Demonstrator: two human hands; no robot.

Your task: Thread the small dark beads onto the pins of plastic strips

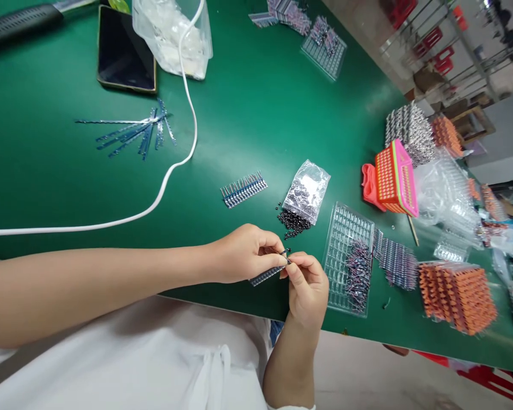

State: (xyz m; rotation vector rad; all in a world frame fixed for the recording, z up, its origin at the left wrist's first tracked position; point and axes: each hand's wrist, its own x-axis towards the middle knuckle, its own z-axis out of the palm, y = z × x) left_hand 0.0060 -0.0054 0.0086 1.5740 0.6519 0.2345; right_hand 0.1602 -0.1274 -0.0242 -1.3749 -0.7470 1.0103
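Observation:
My left hand [250, 253] reaches in from the left and pinches a narrow dark strip of small parts [267, 275] near its right end. Against that same end, the thumb and fingertips of my right hand [308, 285] are pressed together; whatever is between them is too small to make out. Just beyond the hands lies a heap of tiny black pieces [294, 223] at the mouth of a clear plastic bag [308, 191]. A similar strip with thin wire legs [243, 189] rests on the green table [235, 125], left of the bag.
Right of my hands is a clear tray [340, 256] with small wired parts. Beyond it are stacked orange parts [457, 296] and a basket [395, 179]. A white cable [166, 185], a phone [126, 51] and blue strips [147, 128] lie on the left.

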